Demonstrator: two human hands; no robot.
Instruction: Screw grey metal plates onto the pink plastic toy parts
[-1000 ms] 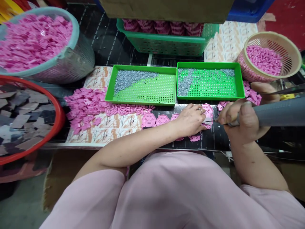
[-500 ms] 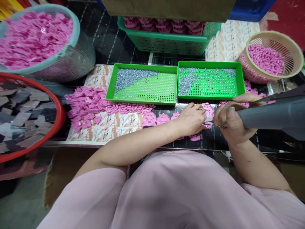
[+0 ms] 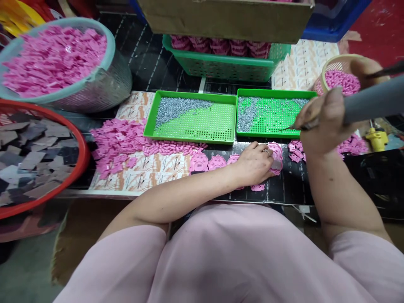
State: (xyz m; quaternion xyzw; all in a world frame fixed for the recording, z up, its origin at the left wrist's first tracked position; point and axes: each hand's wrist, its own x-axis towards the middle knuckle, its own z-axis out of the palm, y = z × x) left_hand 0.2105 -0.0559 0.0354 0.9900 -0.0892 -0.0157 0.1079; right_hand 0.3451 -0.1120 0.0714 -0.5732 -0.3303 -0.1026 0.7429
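Bench: green trays [image 3: 193, 139] of screws [image 3: 176, 107]

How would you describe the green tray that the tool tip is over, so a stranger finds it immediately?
Find the two shallow green trays side by side mid-table. Take the right tray, nearest the beige basket, below the right hand with the grey screwdriver. Unlike the left tray, its screws lie scattered across most holes, not heaped in one corner.
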